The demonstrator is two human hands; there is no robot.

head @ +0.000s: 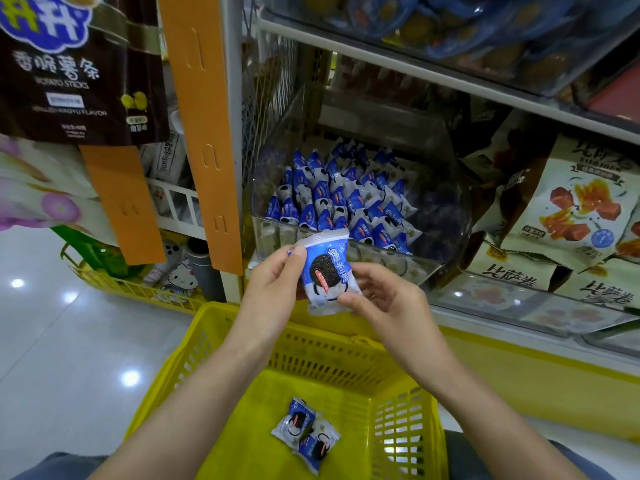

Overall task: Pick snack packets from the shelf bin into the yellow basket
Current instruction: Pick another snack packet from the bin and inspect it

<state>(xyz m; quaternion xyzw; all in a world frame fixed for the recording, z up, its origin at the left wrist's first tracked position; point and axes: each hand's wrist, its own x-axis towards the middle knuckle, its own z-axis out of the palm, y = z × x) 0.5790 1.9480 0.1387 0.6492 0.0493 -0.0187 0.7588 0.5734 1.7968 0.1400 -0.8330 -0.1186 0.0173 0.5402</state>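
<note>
Blue-and-white foil snack packet [327, 271] held above the yellow slotted plastic basket [329, 355], just below the front rim of the clear plastic shelf bin [408, 263]. Left hand [273, 282] fingers clamp its 9 o'clock edge. Right hand [384, 299] fingers pinch its 5 o'clock corner. Two matching packets [304, 433] overlap on the basket floor, with open room at 3 o'clock.

Head view. Both hands hold one blue-and-white snack packet [327, 271] above the yellow basket [405, 420]: left hand [273, 282] pinches its upper left edge, right hand [384, 303] its lower right edge. Two matching packets [306, 433] lie on the basket floor. Behind, a clear shelf bin [446, 216] holds many more packets.
</note>
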